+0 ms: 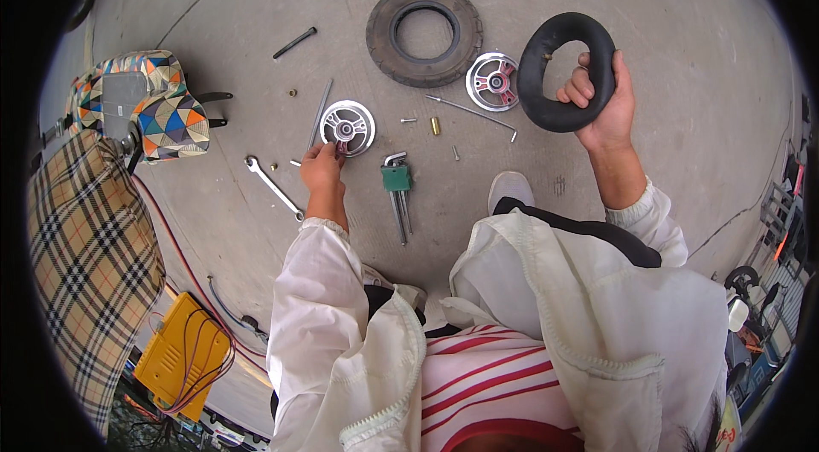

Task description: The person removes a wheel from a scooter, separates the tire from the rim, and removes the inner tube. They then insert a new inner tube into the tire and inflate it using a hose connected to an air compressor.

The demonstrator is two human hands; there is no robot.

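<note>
My right hand [606,111] is closed round a black inner tube [537,68], raised on the right with a valve stem inside its ring. My left hand [322,166] has its fingertips on the lower edge of a silver wheel rim [363,122] with pink on it. Another silver rim with pink spokes [481,95] lies just left of the tube, beside a worn black tyre [388,43]. Below the rims lies a green holder of hex keys [396,178]. A combination wrench [273,188] is left of my left hand, and a brass sleeve [434,126] lies between the rims.
Several rods [478,113] and bolts lie on the concrete floor [665,85]. At the left are a patterned padded object [175,111], a plaid cloth [90,239] and a yellow case with cables [171,354]. Clutter [763,298] lines the right edge; my shoe [509,188] is below the tube.
</note>
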